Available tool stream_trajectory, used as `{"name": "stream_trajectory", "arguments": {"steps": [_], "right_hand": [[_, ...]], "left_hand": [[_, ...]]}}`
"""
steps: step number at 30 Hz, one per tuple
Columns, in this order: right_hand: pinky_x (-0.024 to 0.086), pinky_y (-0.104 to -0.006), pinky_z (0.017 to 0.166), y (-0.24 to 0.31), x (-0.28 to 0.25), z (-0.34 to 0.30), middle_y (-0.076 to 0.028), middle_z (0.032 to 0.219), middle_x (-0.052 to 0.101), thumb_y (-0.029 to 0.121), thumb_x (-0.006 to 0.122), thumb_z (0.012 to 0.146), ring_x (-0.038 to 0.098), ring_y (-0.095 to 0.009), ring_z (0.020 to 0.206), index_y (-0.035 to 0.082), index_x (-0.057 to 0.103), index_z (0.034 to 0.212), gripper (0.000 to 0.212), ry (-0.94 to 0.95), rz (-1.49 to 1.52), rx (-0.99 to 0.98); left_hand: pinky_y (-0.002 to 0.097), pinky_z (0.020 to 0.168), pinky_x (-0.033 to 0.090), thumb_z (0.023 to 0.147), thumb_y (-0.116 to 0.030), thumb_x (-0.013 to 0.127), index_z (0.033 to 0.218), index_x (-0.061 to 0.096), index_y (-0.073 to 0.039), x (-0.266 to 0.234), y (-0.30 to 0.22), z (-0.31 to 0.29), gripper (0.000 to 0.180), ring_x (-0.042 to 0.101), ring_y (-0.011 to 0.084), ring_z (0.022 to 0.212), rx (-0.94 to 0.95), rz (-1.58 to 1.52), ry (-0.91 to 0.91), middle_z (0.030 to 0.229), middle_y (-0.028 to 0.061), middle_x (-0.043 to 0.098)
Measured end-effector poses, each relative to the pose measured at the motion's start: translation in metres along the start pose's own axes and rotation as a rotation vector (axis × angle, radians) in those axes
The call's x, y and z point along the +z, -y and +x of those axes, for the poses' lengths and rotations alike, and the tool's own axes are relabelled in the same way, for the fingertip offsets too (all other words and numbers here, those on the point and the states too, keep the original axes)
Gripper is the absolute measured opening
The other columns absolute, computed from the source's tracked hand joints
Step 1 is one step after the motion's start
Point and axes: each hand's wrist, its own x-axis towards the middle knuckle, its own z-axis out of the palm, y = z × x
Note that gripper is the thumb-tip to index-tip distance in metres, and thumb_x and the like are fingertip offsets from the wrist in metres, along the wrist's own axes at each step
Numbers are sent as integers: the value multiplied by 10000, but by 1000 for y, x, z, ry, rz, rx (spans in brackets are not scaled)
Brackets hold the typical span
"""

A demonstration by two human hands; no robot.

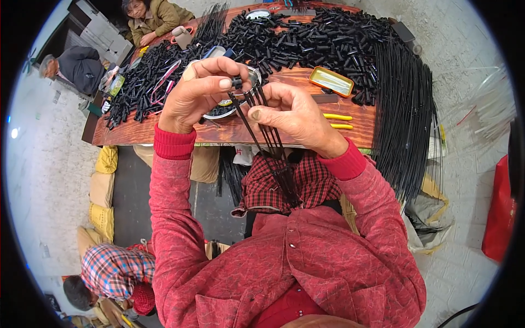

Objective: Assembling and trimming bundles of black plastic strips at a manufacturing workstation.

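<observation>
My left hand [191,98] is raised over the table's front edge, thumb and fingers pinched around a short black cylindrical piece [237,83]. Close beside it, my right hand [298,117] grips the upper ends of a bunch of thin black rods [273,145]. These rods slant down toward the red checked cloth [320,183] on my lap. The short piece is right by the rods' upper ends; I cannot tell whether it is joined to one. Partly hidden behind my hands is a round dish [221,113] on the table.
Short black tubes [317,44] are heaped across the wooden table [358,117]. A shallow tin [331,82] and yellow-handled pliers [339,116] lie right of my hands. Long black rods [402,120] hang over the right edge. Other people are at the far left and lower left.
</observation>
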Motion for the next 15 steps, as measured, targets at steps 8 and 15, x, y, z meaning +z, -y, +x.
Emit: {"name": "stream_trajectory", "arguments": {"steps": [8,15], "right_hand": [[504,-229,667,0,0,-1,-27,886,667,153,689,915,610,-66,767,-36,624,1050,241,-17,-2,4],[507,-247,726,4,-3,0,-34,906,657,185,697,910,610,-84,804,-16,602,1072,275,6,-43,31]], "left_hand": [[361,850,560,867,-49,662,1125,645,43,7,-1,1,274,675,206,932,6,51,-23,1035,120,681],[334,828,570,913,-100,656,1126,644,47,4,4,1,259,675,161,913,-53,38,-40,1024,110,689]]}}
